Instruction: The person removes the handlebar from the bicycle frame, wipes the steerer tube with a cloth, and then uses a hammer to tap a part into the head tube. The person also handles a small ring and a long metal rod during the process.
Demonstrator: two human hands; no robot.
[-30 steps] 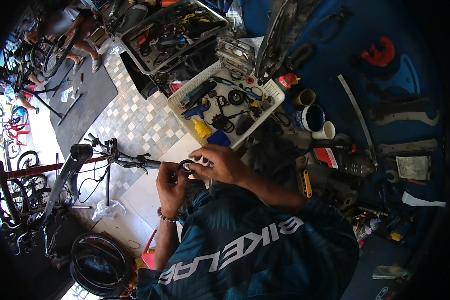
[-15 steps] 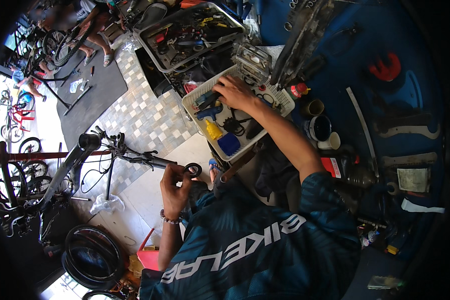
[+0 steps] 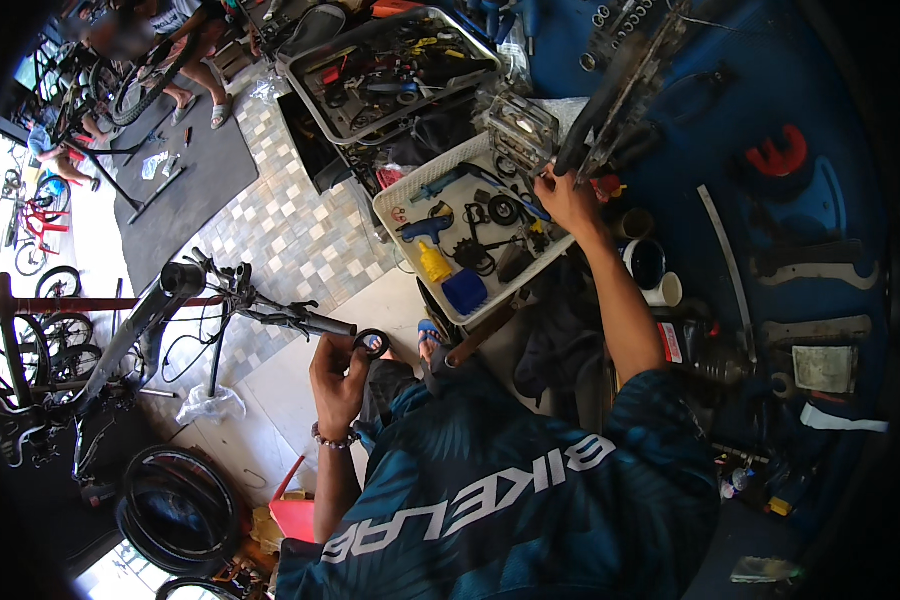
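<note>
My left hand (image 3: 338, 382) pinches a small black ring (image 3: 384, 349) between thumb and fingers, beside the end of a dark bike frame tube (image 3: 328, 325). My right hand (image 3: 570, 207) is over the right end of a white plastic basket (image 3: 515, 296), its fingers bent beside a clear box-like case (image 3: 522, 132) and long dark metal parts (image 3: 620, 95). Whether its fingers hold anything cannot be made out. Inside the basket lie a blue-handled tool (image 3: 426, 227), a yellow bottle-shaped piece (image 3: 434, 263), a blue block (image 3: 464, 291), a toothed black part (image 3: 473, 257) and black rings (image 3: 503, 209).
A metal tray (image 3: 322, 122) full of tools stands behind the basket. Cups (image 3: 644, 260) sit to its right. On the blue surface lie flat metal wrenches (image 3: 820, 272) and a red curved piece (image 3: 778, 152). Bike tyres (image 3: 130, 510) are at lower left; a person handles a bike at upper left.
My right hand has moved right from the basket's left-middle to its right end, uncovering tools there. My left hand still pinches the black ring, slightly further left. The whole view has shifted a little.
</note>
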